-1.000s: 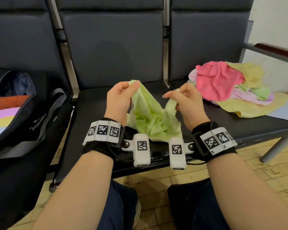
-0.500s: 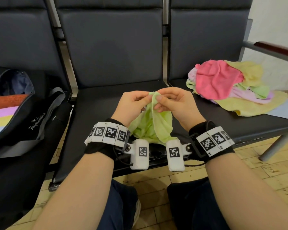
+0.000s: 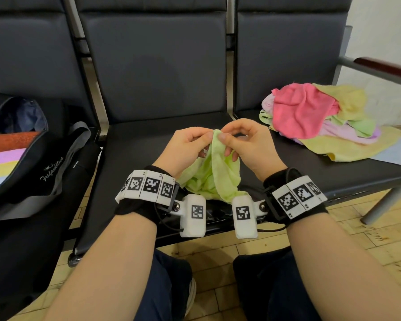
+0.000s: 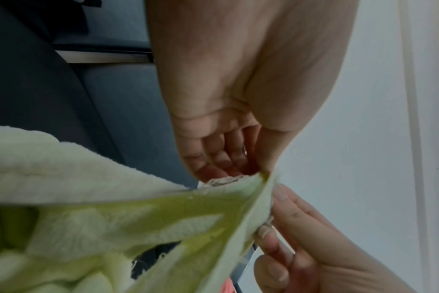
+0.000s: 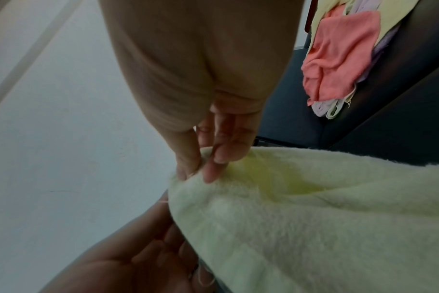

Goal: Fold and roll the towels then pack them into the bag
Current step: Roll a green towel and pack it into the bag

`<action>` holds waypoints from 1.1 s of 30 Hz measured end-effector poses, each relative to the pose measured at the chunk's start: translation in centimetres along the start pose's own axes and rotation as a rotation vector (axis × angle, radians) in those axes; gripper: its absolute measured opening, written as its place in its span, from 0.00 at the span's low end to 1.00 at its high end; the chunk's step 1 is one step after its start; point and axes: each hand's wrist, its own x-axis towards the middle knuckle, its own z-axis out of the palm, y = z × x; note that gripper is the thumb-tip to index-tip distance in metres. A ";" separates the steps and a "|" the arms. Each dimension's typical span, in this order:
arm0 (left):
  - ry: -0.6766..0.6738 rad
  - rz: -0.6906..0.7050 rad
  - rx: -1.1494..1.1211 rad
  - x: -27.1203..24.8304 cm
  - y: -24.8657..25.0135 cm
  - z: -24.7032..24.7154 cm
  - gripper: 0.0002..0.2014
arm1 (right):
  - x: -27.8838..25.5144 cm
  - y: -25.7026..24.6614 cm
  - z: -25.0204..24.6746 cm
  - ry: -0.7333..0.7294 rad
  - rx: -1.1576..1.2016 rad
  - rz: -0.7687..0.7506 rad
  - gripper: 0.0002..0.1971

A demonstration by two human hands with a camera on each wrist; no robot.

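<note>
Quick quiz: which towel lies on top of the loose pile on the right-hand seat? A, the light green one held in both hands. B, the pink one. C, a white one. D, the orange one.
B: the pink towel drapes over the yellow and lilac ones in the loose pile, while the light green fleece towel is pinched between the left hand and right hand.

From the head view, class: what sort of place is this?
Probably a waiting area: a row of linked dark padded seats on a metal frame, an end armrest, and a tiled floor.
</note>
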 end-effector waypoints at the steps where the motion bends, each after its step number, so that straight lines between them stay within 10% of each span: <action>1: -0.006 -0.008 0.003 0.0 0.1 0.0 0.09 | 0.0 0.0 0.0 -0.001 -0.014 0.003 0.06; 21: 0.007 0.052 0.055 -0.5 0.6 -1.1 0.05 | 0.1 0.0 -0.9 -0.249 -0.137 0.153 0.09; 33: -0.018 0.049 0.034 -0.8 1.1 -1.6 0.06 | 1.7 2.5 0.5 -0.115 -0.264 0.090 0.09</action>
